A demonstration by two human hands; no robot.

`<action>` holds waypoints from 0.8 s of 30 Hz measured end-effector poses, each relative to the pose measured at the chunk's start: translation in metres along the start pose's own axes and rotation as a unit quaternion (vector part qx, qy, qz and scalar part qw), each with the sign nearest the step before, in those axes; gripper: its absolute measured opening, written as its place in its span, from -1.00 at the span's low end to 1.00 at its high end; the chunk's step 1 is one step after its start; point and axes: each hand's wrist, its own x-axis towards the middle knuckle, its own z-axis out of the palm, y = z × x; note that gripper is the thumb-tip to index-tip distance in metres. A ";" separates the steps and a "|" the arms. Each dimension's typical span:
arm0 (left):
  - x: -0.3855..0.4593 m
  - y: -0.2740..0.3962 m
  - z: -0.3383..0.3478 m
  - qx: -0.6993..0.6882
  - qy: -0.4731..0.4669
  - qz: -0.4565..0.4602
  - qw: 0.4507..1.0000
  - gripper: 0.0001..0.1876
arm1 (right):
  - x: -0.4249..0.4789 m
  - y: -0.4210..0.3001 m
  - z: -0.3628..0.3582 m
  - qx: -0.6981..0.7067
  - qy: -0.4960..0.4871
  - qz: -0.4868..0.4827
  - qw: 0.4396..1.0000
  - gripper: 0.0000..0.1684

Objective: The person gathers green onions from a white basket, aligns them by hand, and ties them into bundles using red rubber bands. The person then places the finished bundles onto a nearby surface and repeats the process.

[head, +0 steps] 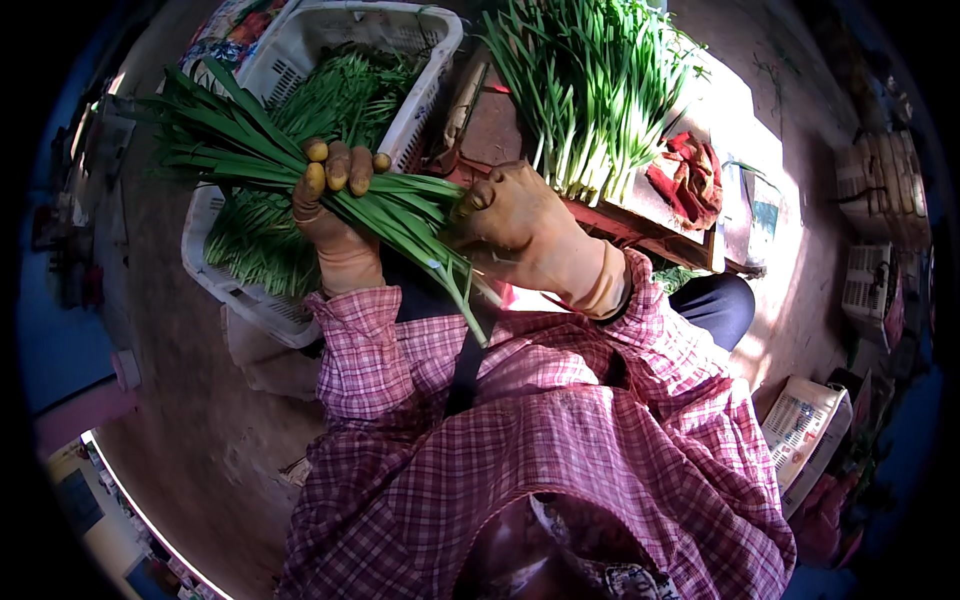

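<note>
My left hand (pixel 339 214), in a soiled tan glove with yellowish fingertips, grips a bunch of garlic chives (pixel 397 206). The bunch slants across in front of me. Its leafy tips (pixel 217 142) fan out to the upper left, and a few pale stem ends (pixel 469 307) hang down towards my lap. My right hand (pixel 536 232), gloved the same way, is curled in a fist on the stem side of this bunch; its palm side is hidden. Beyond it, a thick stack of garlic chives (pixel 592 97) lies on a low wooden bench (pixel 645 232), white ends towards me.
A white plastic crate (pixel 442 56) holding loose greens (pixel 352 97) stands at the front left. A crumpled red cloth (pixel 686 180) lies at the bench's right. More crates (pixel 799 427) and a stack of pale containers (pixel 881 187) line the right side.
</note>
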 end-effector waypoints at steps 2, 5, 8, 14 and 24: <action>-0.004 0.007 -0.008 -0.008 0.014 0.014 1.000 -0.84 | -0.015 0.002 0.001 0.085 0.020 -0.032 0.996 -0.71; -0.004 0.014 -0.018 -0.018 0.024 0.025 0.999 -0.84 | -0.044 0.003 0.001 0.220 0.131 0.102 0.961 -0.74; -0.003 0.006 -0.012 -0.028 0.032 0.013 0.999 -0.85 | -0.005 -0.001 -0.012 -0.019 0.082 0.040 0.996 -0.70; 0.000 0.008 -0.015 -0.011 0.143 0.004 0.990 -0.84 | -0.011 -0.004 -0.005 0.175 0.126 -0.001 0.976 -0.79; -0.001 0.020 -0.047 0.093 0.469 0.085 0.874 -0.76 | -0.088 0.010 -0.006 0.289 0.151 0.400 0.857 -0.58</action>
